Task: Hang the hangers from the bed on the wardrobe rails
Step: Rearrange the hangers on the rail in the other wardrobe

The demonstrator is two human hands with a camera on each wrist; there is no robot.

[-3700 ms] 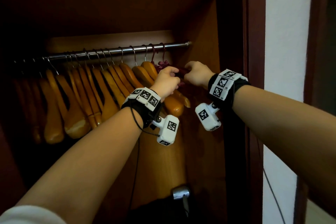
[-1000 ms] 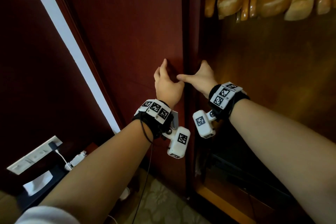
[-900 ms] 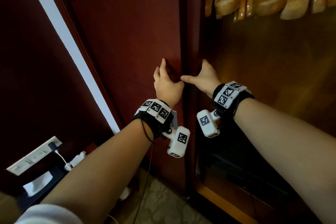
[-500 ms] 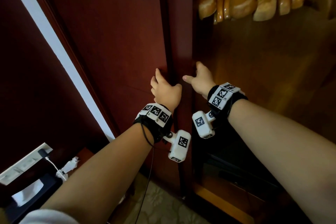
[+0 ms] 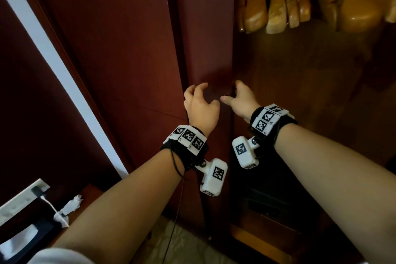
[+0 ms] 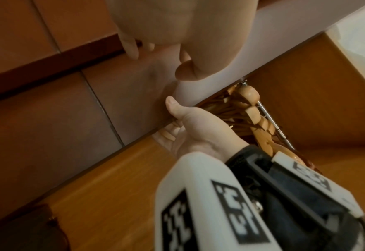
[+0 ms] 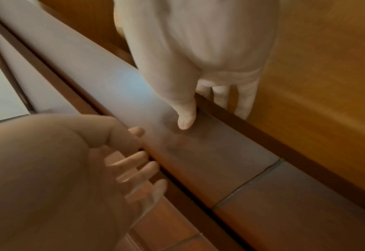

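Note:
Several wooden hangers (image 5: 278, 6) hang in a row inside the wardrobe at the top right. The left wrist view shows those hangers (image 6: 252, 108) on the metal rail (image 6: 271, 118). Both hands are low on the dark red sliding door (image 5: 205, 38). My right hand (image 5: 237, 96) grips the door's right edge, thumb on the front and fingers curled behind it (image 7: 220, 98). My left hand (image 5: 199, 100) lies on the door's face with loosely spread fingers (image 7: 138, 159) and holds nothing. No hanger is in either hand.
A white wall strip (image 5: 53, 66) runs beside a second dark panel on the left. A white socket strip (image 5: 21, 201) with a cable sits at the lower left. Patterned carpet (image 5: 188, 242) lies below. A dark box (image 5: 274, 195) stands on the wardrobe floor.
The hands have left the rail and hangers and come down to the door. Over the last second the door edge has slid right towards the hangers, and my left hand's fingers have loosened.

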